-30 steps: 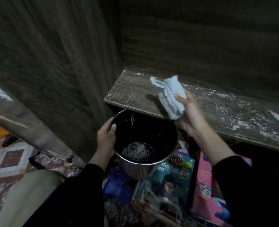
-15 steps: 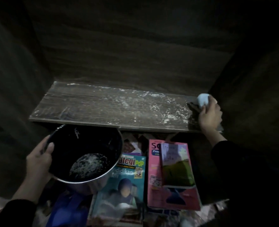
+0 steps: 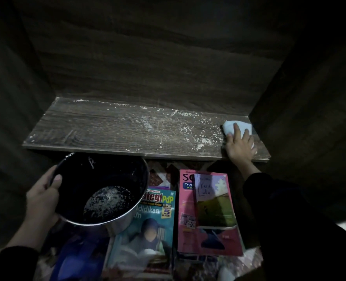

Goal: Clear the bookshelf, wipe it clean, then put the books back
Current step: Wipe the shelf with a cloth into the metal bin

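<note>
Two hands: right hand [image 3: 241, 146] presses cloth [image 3: 229, 127] on shelf [image 3: 117, 130], left hand [image 3: 42, 197] grips pot [image 3: 120, 225].

A: How is the light?
B: Dim. The shelf [image 3: 127, 128] takes most of it, its white dust standing out; the walls [image 3: 168, 57] around sink to near black.
A: Any glare?
B: The cloth [image 3: 231, 126] glows pale, and the pot [image 3: 119, 226] shows a thin glint on its rim.
A: Sharp?
B: Soft, grainy. The books [image 3: 153, 220] keep colour; the edges bend and the corners darken.
</note>
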`<control>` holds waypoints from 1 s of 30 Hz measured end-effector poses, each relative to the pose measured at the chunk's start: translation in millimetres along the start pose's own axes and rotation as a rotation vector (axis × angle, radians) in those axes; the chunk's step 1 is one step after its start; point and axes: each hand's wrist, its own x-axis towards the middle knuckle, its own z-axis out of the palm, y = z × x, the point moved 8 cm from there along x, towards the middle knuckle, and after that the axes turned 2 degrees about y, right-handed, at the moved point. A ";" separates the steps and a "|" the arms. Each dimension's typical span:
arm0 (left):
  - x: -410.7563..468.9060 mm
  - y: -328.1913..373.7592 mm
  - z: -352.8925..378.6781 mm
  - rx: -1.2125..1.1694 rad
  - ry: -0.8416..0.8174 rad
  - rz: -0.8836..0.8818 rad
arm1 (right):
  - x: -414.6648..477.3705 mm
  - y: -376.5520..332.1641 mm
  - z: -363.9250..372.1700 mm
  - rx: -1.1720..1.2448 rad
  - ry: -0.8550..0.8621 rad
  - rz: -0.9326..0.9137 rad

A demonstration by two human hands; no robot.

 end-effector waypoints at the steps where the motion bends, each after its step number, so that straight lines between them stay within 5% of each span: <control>1: 0.0 0.5 0.2 -0.004 0.001 0.002 | -2.1 -6.0 2.5 -0.006 -0.002 -0.011; 30: 13.7 -9.7 -6.0 0.052 0.056 -0.003 | -106.7 -200.8 81.6 0.019 -0.146 -0.499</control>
